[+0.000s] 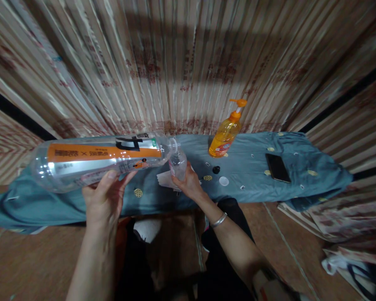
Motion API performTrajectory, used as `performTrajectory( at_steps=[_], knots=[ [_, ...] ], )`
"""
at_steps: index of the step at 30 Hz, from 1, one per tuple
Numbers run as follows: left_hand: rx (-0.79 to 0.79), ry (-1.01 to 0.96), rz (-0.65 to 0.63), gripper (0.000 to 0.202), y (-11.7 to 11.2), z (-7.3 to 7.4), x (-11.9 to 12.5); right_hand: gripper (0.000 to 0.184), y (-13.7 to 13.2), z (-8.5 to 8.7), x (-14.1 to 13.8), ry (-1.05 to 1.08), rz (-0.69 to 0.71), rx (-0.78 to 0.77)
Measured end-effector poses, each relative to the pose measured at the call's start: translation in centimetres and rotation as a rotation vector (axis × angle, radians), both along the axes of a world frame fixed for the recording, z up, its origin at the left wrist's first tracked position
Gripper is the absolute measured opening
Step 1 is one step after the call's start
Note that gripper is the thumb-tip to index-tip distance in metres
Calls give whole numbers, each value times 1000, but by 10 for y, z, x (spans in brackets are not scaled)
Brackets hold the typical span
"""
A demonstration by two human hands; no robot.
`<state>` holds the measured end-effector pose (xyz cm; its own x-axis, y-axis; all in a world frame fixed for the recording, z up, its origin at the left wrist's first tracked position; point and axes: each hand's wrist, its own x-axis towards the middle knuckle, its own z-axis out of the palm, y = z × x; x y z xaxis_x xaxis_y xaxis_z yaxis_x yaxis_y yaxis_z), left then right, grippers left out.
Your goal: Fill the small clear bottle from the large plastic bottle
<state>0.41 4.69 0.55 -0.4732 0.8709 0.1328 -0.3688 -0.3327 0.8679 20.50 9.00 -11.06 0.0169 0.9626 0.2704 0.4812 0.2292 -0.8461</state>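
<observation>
My left hand [105,190] grips a large clear plastic bottle [103,154] with an orange and silver label. The bottle lies nearly level in the air, its neck pointing right. My right hand [188,180] is closed around a small clear plastic bottle [177,164] that stands roughly upright over the cloth. The big bottle's mouth is at the top of the small one; whether they touch I cannot make out. Any liquid passing between them is too faint to see. A white folded paper or tissue [165,179] lies beside the small bottle, partly hidden by my right hand.
A pump bottle of orange liquid [223,136] stands at the back of the teal cloth [253,167]. Near it lie a black cap [216,169] and a white round lid [223,181]. Further right is a black phone [278,168]. A striped curtain [188,62] hangs behind.
</observation>
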Motion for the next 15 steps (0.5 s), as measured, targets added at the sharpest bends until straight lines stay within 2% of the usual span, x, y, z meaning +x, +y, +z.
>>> performTrajectory(
  at_steps=[8,15],
  knots=[
    [0,-73,26,45,1,3,3,69,0,-1,0,-6,-8,-21],
    [51,-77,15,42,1,0,2,67,1,-2,0,24,14,-16]
  ],
)
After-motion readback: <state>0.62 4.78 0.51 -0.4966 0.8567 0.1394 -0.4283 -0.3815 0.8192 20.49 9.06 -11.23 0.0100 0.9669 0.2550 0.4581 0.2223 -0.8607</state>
